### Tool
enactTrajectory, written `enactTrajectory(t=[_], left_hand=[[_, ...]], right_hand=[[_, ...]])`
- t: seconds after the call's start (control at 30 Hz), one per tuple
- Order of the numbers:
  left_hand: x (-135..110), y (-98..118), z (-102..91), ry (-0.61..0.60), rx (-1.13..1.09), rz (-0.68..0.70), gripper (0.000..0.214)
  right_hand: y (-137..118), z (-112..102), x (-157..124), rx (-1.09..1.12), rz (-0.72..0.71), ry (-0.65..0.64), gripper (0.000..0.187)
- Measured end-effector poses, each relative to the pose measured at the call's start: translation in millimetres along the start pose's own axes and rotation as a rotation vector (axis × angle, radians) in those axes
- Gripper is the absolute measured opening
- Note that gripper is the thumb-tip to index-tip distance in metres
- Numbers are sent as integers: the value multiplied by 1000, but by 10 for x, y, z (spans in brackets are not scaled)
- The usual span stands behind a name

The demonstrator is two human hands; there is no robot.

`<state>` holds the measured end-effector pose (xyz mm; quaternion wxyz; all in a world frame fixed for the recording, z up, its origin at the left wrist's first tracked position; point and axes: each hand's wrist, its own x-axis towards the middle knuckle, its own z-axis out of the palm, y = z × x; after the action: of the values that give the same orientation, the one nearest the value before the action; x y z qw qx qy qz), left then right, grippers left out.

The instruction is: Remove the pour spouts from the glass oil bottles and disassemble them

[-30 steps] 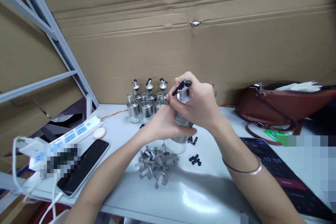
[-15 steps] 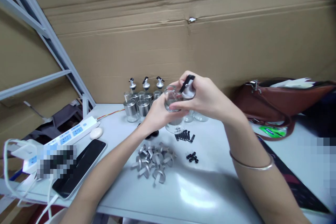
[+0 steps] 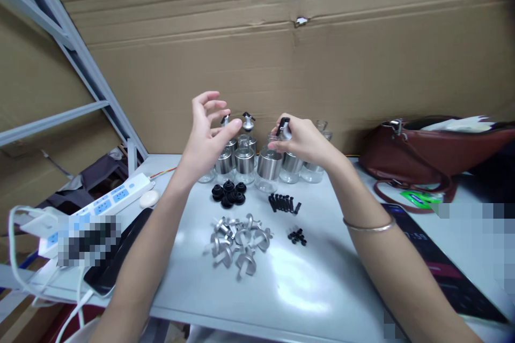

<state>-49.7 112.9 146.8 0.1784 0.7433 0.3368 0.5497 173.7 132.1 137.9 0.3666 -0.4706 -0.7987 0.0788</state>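
Note:
My left hand (image 3: 206, 136) is raised with its fingers spread and nothing in it, in front of the bottles at the back left. My right hand (image 3: 303, 140) grips a pourer spout (image 3: 285, 129) with a silver body and a black flip cap. Just below its fingertips stands a glass bottle (image 3: 269, 165) with a steel sleeve; whether the fingers touch its neck I cannot tell. Similar bottles (image 3: 244, 161) stand in rows on both sides, and some at the back carry spouts (image 3: 248, 122).
On the table lie black rubber stoppers (image 3: 228, 194), silver spout parts (image 3: 243, 238), black levers (image 3: 284, 203) and small black caps (image 3: 296, 236). To the left are a power strip (image 3: 132, 186) and a phone (image 3: 108, 265); to the right, a brown bag (image 3: 410, 153) and a tablet-like screen (image 3: 446, 268).
My left hand has let go of the glass bottle and moved up and left, opening. The bottle now stands on the table. My right hand still holds the spout, slightly further left.

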Motion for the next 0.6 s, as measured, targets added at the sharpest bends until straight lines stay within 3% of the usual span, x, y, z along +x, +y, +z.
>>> enactTrajectory(t=[0.17,0.37,0.47,0.6], left_hand=[[29,7,-166,-21,25,17,43],[7,88,-161,-122,109,8,28],[-14,35,-120,-253,326,19,25],[-31,-230,-1,-512,516,85,27]], right_hand=[[93,90,33,-79,-42,72,21],[212,211,78,-109,-48,44,19],[259,263,95,-132,-64,35,20],[296,290,109,-162,-88,43,23]])
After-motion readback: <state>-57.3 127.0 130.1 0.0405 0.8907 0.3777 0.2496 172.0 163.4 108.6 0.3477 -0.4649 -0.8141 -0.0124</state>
